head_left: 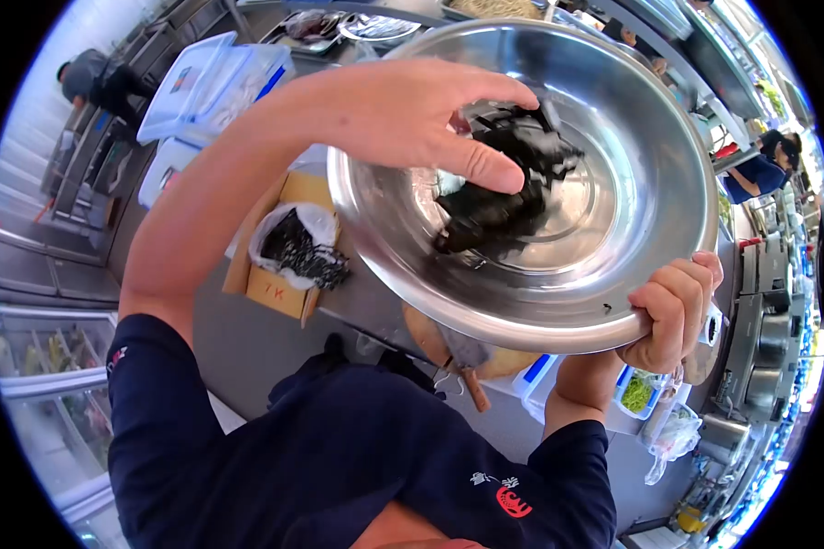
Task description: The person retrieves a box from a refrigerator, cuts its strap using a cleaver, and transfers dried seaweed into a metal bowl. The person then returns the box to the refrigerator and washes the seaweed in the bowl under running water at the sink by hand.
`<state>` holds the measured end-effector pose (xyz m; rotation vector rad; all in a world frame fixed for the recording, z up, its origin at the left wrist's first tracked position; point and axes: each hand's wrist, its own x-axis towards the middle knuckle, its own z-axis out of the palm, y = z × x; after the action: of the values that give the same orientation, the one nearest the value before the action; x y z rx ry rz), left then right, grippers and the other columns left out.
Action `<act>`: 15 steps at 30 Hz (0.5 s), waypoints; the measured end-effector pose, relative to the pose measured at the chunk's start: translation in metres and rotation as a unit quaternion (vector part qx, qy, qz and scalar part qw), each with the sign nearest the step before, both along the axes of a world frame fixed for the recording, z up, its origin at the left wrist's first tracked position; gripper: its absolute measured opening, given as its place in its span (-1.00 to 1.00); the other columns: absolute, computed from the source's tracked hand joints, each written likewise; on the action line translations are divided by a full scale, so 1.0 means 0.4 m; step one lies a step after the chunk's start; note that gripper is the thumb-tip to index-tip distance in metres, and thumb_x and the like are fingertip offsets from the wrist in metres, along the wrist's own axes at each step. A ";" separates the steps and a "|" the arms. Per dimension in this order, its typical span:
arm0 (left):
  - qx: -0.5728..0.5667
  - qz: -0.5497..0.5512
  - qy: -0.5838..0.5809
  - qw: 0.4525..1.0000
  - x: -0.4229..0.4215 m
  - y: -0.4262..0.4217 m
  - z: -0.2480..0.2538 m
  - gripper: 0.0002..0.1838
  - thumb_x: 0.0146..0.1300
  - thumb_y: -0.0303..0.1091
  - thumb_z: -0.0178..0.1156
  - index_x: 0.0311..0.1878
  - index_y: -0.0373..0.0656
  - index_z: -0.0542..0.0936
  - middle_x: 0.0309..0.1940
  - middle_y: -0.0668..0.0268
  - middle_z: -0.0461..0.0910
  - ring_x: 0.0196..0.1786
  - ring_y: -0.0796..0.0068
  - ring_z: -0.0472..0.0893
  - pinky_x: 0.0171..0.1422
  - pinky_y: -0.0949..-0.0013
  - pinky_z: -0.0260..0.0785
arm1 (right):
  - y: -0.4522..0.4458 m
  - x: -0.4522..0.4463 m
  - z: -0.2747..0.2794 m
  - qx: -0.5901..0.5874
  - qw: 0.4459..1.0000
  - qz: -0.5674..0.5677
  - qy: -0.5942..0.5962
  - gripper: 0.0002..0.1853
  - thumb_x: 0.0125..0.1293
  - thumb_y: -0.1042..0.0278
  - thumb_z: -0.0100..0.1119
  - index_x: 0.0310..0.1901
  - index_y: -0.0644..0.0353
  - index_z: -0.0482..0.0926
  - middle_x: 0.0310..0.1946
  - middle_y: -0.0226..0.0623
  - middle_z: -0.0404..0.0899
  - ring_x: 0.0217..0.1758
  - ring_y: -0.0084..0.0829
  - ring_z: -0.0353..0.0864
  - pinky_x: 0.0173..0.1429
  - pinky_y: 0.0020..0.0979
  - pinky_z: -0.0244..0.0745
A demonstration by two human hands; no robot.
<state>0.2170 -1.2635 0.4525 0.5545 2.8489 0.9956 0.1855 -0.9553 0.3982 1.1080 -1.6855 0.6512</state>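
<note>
A large stainless steel bowl [652, 215] is held up, tilted, in front of my chest. My right hand [673, 311] is closed around its lower right rim. Inside it lies a clump of dark, glossy, strip-like food [508, 197], blurred by motion; its exact kind I cannot make out. Reaching in from the left, my left hand [439, 119] is over this clump, thumb and index finger spread apart. Its other fingers are mostly hidden. Below the bowl's left side, a cardboard box [279, 295] with a plastic liner holds similar thin black strips [302, 252].
Clear plastic tubs [215, 87] stand at the upper left. Under the bowl are a wooden-handled knife [474, 389], a round board [504, 363] and a tub of chopped greens [638, 392]. Two people [105, 82] [767, 169] are in the background. A glass-fronted fridge [55, 375] stands left.
</note>
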 end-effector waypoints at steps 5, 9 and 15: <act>0.011 0.147 0.177 0.973 0.165 -0.249 -0.051 -0.37 0.34 0.10 0.35 0.21 -0.28 0.60 0.07 0.24 0.67 0.05 0.40 0.67 0.06 0.35 0.55 | -0.140 0.104 -0.037 -0.039 0.998 0.037 0.024 -0.81 0.12 0.23 0.27 -0.48 0.09 0.49 -0.53 -0.37 0.49 -0.44 -0.34 0.50 -0.02 -0.11 0.43; 0.076 0.349 0.008 0.934 0.385 -0.458 -0.222 -0.39 0.41 0.19 0.25 0.22 -0.16 0.61 -0.06 0.33 0.70 -0.14 0.51 0.67 -0.13 0.42 0.49 | -0.230 0.178 -0.071 -0.042 0.995 0.054 0.073 -0.75 0.14 0.15 0.29 -0.49 0.12 0.52 -0.56 -0.32 0.50 -0.47 -0.36 0.50 -0.12 -0.18 0.40; 0.553 0.256 -0.302 0.733 0.522 -0.495 -0.404 -0.54 0.45 0.02 0.21 -0.11 -0.29 0.65 -0.23 0.22 0.73 -0.29 0.46 0.68 -0.21 0.41 0.59 | -0.440 0.320 -0.104 -0.007 0.995 0.077 0.066 -0.84 0.06 0.27 0.34 -0.49 0.12 0.58 -0.56 -0.33 0.54 -0.46 -0.33 0.56 -0.01 -0.11 0.49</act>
<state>0.4256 -1.4614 0.2910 -0.5331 1.5643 2.3742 0.3133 -1.1312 0.3564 1.2527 -1.4917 0.6708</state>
